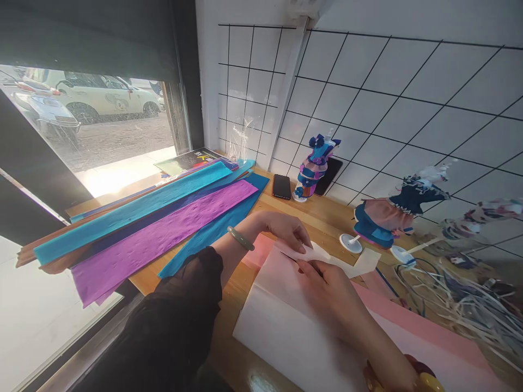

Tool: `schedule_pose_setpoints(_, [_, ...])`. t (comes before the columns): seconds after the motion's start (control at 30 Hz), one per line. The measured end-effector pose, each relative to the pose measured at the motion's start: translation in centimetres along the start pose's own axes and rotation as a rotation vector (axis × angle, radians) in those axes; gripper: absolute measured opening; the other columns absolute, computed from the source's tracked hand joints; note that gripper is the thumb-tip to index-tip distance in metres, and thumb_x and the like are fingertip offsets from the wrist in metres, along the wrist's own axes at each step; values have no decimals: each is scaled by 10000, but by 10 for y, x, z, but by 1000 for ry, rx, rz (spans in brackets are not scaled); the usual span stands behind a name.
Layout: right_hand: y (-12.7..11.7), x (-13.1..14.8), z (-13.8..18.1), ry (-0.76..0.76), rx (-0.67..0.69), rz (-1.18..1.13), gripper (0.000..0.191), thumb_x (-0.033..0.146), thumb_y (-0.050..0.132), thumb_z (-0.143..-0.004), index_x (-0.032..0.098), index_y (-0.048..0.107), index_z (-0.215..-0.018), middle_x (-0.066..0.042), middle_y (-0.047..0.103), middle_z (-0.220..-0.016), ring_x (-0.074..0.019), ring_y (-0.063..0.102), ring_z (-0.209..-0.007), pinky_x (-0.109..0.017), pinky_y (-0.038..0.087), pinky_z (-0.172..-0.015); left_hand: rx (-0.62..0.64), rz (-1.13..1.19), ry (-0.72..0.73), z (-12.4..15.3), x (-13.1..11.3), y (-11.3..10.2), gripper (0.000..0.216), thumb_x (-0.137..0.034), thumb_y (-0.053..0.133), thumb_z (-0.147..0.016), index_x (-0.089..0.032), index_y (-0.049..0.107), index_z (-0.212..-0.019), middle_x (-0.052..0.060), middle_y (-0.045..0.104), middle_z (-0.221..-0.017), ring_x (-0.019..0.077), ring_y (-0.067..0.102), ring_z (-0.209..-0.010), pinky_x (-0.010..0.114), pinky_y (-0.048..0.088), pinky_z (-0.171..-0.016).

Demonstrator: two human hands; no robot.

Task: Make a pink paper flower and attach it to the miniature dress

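Observation:
A large sheet of pale pink paper (273, 316) lies on the wooden table in front of me, with a crease across it. At its far edge my left hand (288, 230) is closed, fingertips pinching a raised part of the paper. Close beside it, my right hand (327, 280) pinches the same paper near a thin dark slit or gap. I cannot make out whether a small tool is in the right fingers. A deeper pink part of the paper (433, 321) spreads out under and beyond my right forearm.
Turquoise (134, 209) and purple paper strips (171, 234) lie at the left. A phone (281, 187) and small dress forms in paper dresses, one blue and pink (316, 169), another dark and peach (392, 209), stand along the tiled wall. Tangled paper strips (457, 294) lie at right.

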State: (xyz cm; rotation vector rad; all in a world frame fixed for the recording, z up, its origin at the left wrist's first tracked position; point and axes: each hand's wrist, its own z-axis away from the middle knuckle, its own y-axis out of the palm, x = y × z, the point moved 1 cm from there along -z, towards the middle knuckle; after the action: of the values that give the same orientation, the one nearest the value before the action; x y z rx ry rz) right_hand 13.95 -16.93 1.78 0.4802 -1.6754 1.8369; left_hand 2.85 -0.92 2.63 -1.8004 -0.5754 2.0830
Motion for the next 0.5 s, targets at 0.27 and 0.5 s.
schedule_pose_setpoints(0.27, [-1,2,1,-6,-10,0,503,589,365,-809,183,657,-750,-38,683,-761,-204,580,-695,-254,386,-563,6,11,-9,0,1,0,359,-321,662,-684,-185,657,-1017,-7,683,-903,157,596,-849,229,457,-727])
schedule_pose_setpoints(0.5, [2,0,0,5,-30,-7,489,595,382,-800,195,642,-692,-21,667,-710,-201,580,-698,-242,385,-560,-11,7,-35,-1,2,1,364,-313,669,-673,-198,655,-1018,-15,683,-904,157,594,-861,229,456,-736])
